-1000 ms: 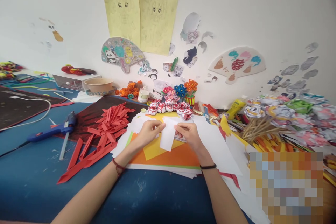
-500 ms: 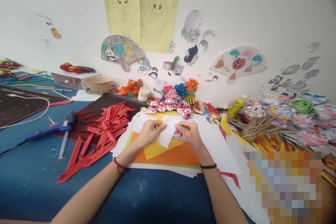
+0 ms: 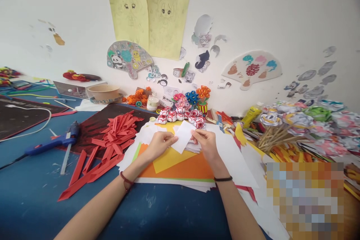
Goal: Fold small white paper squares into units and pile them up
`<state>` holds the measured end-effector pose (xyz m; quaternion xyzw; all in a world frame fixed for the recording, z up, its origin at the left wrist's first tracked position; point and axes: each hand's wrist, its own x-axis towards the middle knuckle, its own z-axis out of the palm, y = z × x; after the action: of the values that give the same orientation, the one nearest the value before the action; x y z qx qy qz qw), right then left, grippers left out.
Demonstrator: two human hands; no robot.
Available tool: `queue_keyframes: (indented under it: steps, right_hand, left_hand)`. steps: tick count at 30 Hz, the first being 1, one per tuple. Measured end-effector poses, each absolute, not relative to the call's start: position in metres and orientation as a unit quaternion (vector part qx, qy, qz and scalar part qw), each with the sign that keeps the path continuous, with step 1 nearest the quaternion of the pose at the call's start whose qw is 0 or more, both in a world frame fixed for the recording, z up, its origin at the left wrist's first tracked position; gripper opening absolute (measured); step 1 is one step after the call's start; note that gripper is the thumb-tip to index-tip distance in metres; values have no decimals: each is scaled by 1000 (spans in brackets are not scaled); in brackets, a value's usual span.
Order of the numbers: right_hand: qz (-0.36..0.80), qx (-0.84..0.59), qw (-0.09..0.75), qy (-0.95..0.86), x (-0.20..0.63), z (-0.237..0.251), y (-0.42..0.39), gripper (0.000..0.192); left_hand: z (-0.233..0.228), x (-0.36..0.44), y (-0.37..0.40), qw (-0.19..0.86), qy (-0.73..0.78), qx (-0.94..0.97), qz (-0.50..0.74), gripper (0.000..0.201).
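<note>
A small white piece of paper is held up between my two hands, tilted, with one corner pointing down. My left hand pinches its left edge between thumb and fingers. On the opposite edge, my right hand is closed on it in the same way. Below lie a yellow sheet and an orange sheet on a stack of paper. A small pile of white paper pieces shows behind the held piece, partly hidden by my right hand. Red and white paper flowers stand just beyond.
To the left are a heap of folded red paper strips and a blue glue gun with its cord. A bundle of paper flowers lies to the right. Behind are a round bowl and a yellow bottle.
The white piece has turned in my hands and now leans to the right, showing its face more squarely. My right hand has shifted slightly right. The camera view has moved a little.
</note>
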<state>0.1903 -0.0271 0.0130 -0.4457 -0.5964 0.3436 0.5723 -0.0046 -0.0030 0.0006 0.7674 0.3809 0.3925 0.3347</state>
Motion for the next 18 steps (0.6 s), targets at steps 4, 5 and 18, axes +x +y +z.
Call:
queue_keyframes:
  steps: [4,5,18]
  right_hand:
    - [341,-453,583,-582,192,13,-26,30]
    - [338,-453,591,-576,192,12,-25,30]
    - [449,-441,524,-574,197,7,-21,29]
  left_hand:
    - [-2,-5,-1,332,386,763,398,41]
    - [-3,-5,-1,343,381,763,393,40]
    - [2,-5,2,336,390,744,427,30]
